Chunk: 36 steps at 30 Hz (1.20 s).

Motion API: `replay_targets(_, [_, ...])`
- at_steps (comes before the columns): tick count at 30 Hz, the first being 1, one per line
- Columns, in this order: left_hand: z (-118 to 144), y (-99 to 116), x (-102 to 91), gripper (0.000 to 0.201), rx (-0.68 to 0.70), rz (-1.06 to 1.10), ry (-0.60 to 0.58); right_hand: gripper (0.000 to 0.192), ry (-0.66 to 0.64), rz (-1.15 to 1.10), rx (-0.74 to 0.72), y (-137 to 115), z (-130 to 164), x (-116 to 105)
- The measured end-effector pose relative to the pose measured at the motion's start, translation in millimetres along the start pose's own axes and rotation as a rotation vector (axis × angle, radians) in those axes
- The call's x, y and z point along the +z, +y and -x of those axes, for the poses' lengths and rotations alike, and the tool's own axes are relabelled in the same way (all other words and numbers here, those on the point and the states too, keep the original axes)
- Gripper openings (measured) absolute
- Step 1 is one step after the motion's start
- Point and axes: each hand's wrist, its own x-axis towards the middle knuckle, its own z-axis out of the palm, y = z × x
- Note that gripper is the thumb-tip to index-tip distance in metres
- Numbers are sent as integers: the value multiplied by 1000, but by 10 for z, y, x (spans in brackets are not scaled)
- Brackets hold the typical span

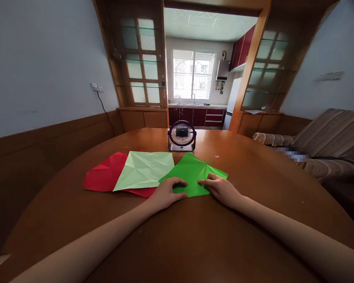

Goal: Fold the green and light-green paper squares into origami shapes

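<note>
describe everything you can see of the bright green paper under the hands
The bright green paper is a creased sheet lying flat on the brown wooden table, turned cornerwise, fold lines radiating across it. The left hand and right hand press its near edge. Its left corner meets the pale green sheet; a small fan stands behind.

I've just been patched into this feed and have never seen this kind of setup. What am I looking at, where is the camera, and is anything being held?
There is no machine here: a person works with two bare hands. The single picture comes from a camera on their head, looking forward and down. On the round wooden table lie three creased paper sheets: red, pale green partly over it, and bright green. A small fan stands behind them. The left hand and right hand both press flat on the bright green sheet's near edge. Nothing is lifted or gripped.
</note>
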Motion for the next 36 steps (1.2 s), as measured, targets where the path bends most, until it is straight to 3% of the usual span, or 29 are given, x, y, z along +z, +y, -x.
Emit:
replay_targets(5, [19,5,-5,23,83,-104,-67,34,-2,13,-6,1,-5,1])
replay_targets(12, [25,-64,46,37,183,-273,-170,33,27,63,-31,7,-17,12])
replay_targets(36, [31,2,-21,41,318,-555,-261,36,-20,108,11,9,-44,20])
